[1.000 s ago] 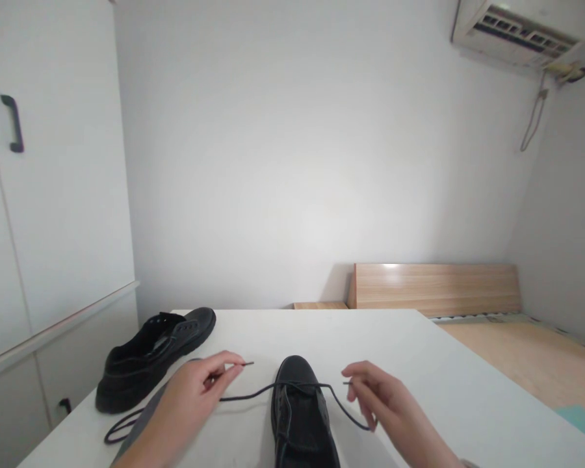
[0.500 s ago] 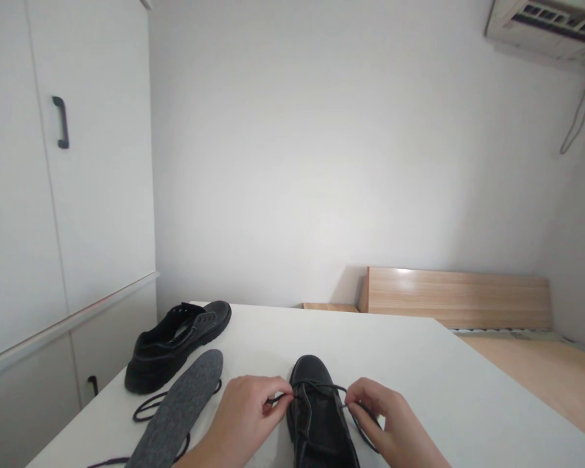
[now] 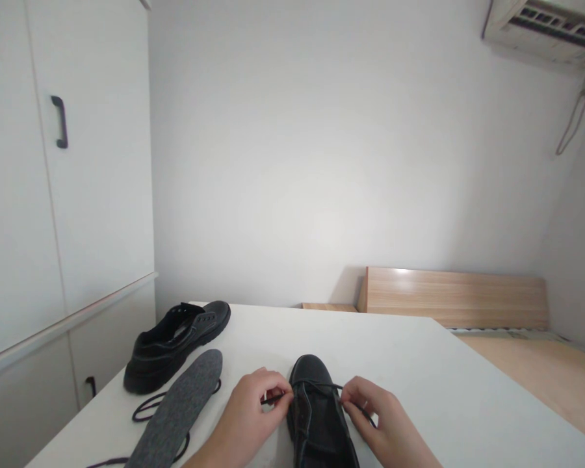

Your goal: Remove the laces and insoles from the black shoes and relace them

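A black shoe (image 3: 324,416) lies in front of me, its toe pointing away and its inside showing. A black shoelace (image 3: 322,384) crosses its front eyelets and runs out to both sides. At the shoe's left edge my left hand (image 3: 260,406) is closed, thumb and forefinger pinching one length of the lace. My right hand (image 3: 370,406) is closed too, pinching the other length by the right eyelet flap, with some lace trailing under its fingers. The fingertips of both hands touch or nearly touch the shoe. Exactly where the lace tips sit is hidden.
On the white table (image 3: 394,351), a second black shoe (image 3: 175,344) without laces stands at the far left. A grey insole (image 3: 180,409) lies nearer, over a loose black lace (image 3: 146,408). White cabinets (image 3: 102,195) flank the left side; a wooden headboard (image 3: 458,296) is behind right.
My right hand has shifted slightly left, closer to the shoe's edge, and the lace loop hanging below it shows less. My left hand keeps its pinch at nearly the same spot.
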Action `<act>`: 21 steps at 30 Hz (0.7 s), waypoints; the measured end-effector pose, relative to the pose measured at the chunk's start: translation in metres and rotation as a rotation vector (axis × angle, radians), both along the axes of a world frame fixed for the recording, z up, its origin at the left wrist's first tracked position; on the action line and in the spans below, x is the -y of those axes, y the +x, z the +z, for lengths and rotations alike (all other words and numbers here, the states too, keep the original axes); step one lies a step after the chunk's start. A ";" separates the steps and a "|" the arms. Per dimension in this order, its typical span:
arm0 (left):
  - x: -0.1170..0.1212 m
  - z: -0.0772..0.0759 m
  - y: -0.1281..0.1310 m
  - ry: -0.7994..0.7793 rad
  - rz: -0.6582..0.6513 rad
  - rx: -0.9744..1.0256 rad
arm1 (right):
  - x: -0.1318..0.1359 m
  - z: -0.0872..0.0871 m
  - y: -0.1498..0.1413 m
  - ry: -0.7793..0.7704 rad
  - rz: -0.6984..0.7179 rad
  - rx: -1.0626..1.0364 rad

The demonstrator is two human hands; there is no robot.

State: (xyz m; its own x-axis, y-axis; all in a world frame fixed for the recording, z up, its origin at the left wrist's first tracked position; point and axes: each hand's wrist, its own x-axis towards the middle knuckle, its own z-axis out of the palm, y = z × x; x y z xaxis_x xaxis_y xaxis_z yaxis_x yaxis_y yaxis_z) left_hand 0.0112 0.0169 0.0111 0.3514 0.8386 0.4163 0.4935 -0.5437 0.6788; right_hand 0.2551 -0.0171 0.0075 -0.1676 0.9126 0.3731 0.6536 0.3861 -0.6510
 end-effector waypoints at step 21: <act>-0.009 -0.022 0.010 -0.621 -0.026 0.384 | 0.003 -0.004 -0.003 0.141 0.002 0.029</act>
State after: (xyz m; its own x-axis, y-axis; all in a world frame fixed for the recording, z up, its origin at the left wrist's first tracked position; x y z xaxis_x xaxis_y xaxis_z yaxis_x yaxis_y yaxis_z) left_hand 0.0210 0.0257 -0.0113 0.2994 0.9535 -0.0354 0.1510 -0.0107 0.9885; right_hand 0.2518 -0.0201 0.0032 -0.1821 0.8509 0.4927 0.6705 0.4740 -0.5708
